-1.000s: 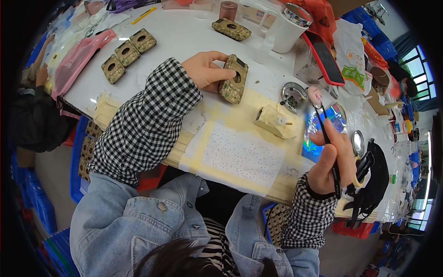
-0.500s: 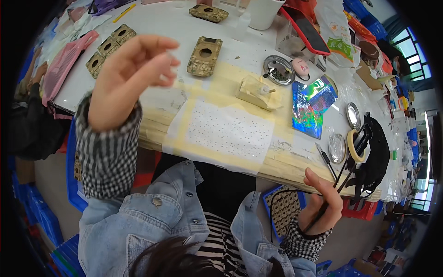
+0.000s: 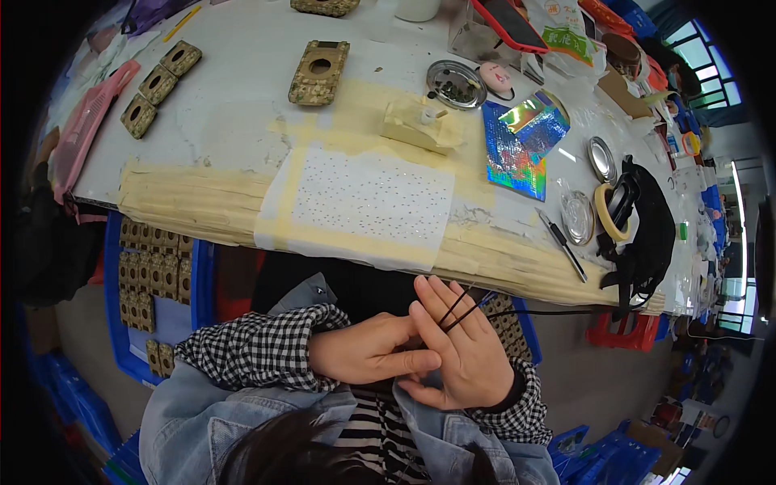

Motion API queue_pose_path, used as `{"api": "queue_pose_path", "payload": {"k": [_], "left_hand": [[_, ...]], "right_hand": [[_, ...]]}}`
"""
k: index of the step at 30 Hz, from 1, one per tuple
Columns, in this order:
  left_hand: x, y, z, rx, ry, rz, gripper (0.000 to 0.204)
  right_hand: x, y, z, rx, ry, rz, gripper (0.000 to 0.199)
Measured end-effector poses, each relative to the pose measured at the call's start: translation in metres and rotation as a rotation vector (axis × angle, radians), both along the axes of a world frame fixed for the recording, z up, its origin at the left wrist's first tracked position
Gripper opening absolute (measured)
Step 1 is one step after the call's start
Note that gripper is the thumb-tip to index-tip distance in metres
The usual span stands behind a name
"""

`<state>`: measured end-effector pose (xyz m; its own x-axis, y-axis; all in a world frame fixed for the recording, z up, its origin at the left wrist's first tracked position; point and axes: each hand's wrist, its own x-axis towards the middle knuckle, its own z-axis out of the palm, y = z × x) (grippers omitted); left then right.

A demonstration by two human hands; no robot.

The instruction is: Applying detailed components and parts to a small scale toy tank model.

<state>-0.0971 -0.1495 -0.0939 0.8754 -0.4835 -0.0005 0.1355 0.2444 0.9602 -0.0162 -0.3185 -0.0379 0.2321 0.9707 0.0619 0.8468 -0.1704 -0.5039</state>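
Observation:
My left hand [image 3: 368,349] and my right hand [image 3: 465,364] meet in front of my body, below the table edge. The left thumb lies across the right palm, while the other left fingers are hidden behind the right hand. A thin black two-pronged tool [image 3: 457,309], apparently tweezers, is held between the fingers of my right hand, which are stretched out. Nearest on the table is a white sheet [image 3: 279,202] dotted with tiny specks and taped down. Beyond it lies a camouflage model tank hull [image 3: 318,85] with a round hole.
A tape-covered block [image 3: 412,129], a metal dish of dark bits [image 3: 440,93] and shiny foil pouches [image 3: 509,153] stand behind the sheet. A pen-shaped tool [image 3: 566,249] and tape roll [image 3: 605,212] lie at right. Blue trays [image 3: 129,356] with camouflage parts sit below; a cable [image 3: 558,312] runs right.
My left hand has come down from above the table, and my right hand has moved left, so they now touch. The view has shifted; the tweezers stay in the right hand.

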Motion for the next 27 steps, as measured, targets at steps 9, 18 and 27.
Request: {"api": "queue_pose_path", "payload": {"k": [9, 18, 27], "left_hand": [[-0.001, -0.013, -0.020, -0.719, 0.485, -0.101, 0.035], [0.003, -0.016, -0.024, -0.760, 0.698, -0.132, 0.045], [0.004, -0.017, -0.028, -0.837, 0.728, -0.161, 0.041]], "right_hand": [[0.035, -0.055, -0.002, 0.434, -0.037, -0.566, 0.084], [0.093, -0.061, -0.017, 0.189, -0.549, -0.884, 0.015], [0.094, -0.060, -0.021, 0.193, -0.561, -0.815, 0.015]]}}
